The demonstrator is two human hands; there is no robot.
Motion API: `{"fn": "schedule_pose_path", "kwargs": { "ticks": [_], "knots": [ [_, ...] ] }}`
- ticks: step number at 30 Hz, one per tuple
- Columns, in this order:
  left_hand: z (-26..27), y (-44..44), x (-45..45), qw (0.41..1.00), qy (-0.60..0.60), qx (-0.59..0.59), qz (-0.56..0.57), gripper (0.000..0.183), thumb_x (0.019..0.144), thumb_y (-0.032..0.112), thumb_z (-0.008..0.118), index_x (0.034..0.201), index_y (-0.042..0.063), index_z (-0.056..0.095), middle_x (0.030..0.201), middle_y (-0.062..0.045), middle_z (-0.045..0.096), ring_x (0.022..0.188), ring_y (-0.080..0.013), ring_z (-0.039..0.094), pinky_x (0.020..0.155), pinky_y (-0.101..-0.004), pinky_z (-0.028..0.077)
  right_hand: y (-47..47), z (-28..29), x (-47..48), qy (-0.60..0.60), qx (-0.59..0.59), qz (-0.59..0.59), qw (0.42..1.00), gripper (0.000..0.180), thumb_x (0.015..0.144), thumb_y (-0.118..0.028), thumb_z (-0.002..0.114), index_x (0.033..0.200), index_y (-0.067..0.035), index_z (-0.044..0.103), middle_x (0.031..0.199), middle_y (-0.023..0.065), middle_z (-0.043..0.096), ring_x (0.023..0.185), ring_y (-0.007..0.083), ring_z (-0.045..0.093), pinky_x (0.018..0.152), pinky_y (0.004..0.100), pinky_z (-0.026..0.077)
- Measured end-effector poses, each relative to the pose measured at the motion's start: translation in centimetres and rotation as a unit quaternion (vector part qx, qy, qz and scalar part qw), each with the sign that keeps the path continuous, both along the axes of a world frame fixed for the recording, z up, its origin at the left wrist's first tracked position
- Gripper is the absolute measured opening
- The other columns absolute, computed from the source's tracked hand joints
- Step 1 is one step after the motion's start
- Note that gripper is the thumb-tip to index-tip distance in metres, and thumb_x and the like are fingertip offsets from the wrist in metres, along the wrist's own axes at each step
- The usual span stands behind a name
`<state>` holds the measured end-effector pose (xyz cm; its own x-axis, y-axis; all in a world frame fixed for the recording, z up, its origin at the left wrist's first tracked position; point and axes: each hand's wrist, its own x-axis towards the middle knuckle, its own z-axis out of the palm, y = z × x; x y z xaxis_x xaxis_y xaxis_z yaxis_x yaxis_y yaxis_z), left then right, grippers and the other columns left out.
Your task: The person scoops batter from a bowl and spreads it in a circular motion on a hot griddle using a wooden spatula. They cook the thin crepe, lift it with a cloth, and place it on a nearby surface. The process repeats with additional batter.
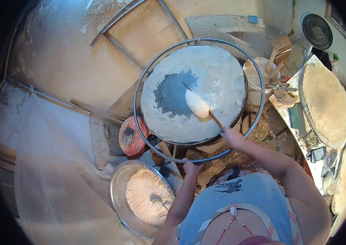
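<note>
In the head view, my right hand [232, 137] is closed round the wooden handle [216, 120] of a tool whose far part is covered by a pale lump of dough or batter [197, 104]. The lump lies over a large round griddle [222, 70], which has a whitish coating and a dark bare patch left of centre. A thin dark tip sticks out beyond the lump. My left hand [191, 167] is at the near side of the metal ring [137, 122] that surrounds the griddle; its fingers meet the ring, but their grip is partly hidden.
A metal basin [116, 196] of pale dough or batter with a ladle stands at lower left. Beside the griddle are a red round object [132, 134] and a white bucket [257, 96]. Large flat rounds [326, 101] lie at right, near a fan [317, 30]. Clear plastic sheeting [50, 171] hangs at left.
</note>
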<state>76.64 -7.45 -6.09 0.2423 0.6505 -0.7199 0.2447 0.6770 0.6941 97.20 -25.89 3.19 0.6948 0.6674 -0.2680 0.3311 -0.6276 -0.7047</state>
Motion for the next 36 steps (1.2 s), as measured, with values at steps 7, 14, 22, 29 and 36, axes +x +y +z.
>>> {"fn": "schedule_pose_path", "kwargs": {
  "ticks": [7, 14, 22, 29, 36],
  "knots": [
    [5.1, -6.1, 2.0, 0.928, -0.047, -0.174, -0.325, 0.069, 0.094, 0.060, 0.028, 0.098, -0.004, 0.053, 0.080, -0.020, 0.066, 0.064, -0.0304, 0.066, 0.056, -0.0353, 0.055, -1.4, -1.2, -0.5, -0.021, 0.003, -0.077, 0.997, 0.036, 0.092, -0.030, 0.051, 0.100, 0.005, 0.054, 0.084, 0.0287, 0.062, 0.082, 0.0428, 0.062, 0.074, 0.0482, 0.050],
    [2.1, -2.8, -1.5, 0.922, -0.038, -0.102, -0.371, 0.069, 0.092, 0.062, 0.035, 0.102, -0.004, 0.054, 0.089, -0.019, 0.066, 0.076, -0.0273, 0.066, 0.066, -0.0352, 0.055, -2.7, -0.3, 3.2, 0.006, -0.017, -0.064, 0.998, 0.034, 0.093, -0.029, 0.049, 0.101, 0.004, 0.054, 0.084, 0.0264, 0.064, 0.077, 0.0417, 0.063, 0.069, 0.0479, 0.051],
    [0.7, -1.5, 0.3, 0.996, -0.018, -0.029, -0.084, 0.078, 0.095, 0.060, 0.019, 0.108, -0.010, 0.049, 0.084, -0.022, 0.066, 0.069, -0.0312, 0.067, 0.063, -0.0388, 0.057, -3.0, 0.8, 2.1, -0.008, -0.014, 0.045, 0.999, 0.035, 0.093, -0.030, 0.051, 0.099, 0.004, 0.049, 0.083, 0.0266, 0.063, 0.079, 0.0406, 0.063, 0.069, 0.0486, 0.050],
    [6.1, -7.4, 2.8, 0.907, -0.045, -0.192, -0.372, 0.067, 0.095, 0.057, 0.033, 0.097, -0.006, 0.053, 0.083, -0.021, 0.066, 0.068, -0.0280, 0.065, 0.060, -0.0362, 0.054, -2.6, -0.5, -1.4, -0.029, 0.000, 0.001, 1.000, 0.033, 0.093, -0.030, 0.049, 0.097, 0.003, 0.049, 0.083, 0.0259, 0.063, 0.078, 0.0416, 0.063, 0.070, 0.0480, 0.050],
    [1.6, -2.5, -0.4, 0.970, -0.096, -0.140, -0.177, 0.067, 0.097, 0.057, 0.025, 0.108, -0.004, 0.051, 0.091, -0.019, 0.066, 0.077, -0.0284, 0.066, 0.069, -0.0369, 0.054, -5.5, -1.0, -1.7, 0.072, -0.021, -0.067, 0.995, 0.031, 0.092, -0.030, 0.051, 0.099, 0.001, 0.049, 0.086, 0.0263, 0.063, 0.084, 0.0418, 0.063, 0.073, 0.0482, 0.050]
  ]
}}
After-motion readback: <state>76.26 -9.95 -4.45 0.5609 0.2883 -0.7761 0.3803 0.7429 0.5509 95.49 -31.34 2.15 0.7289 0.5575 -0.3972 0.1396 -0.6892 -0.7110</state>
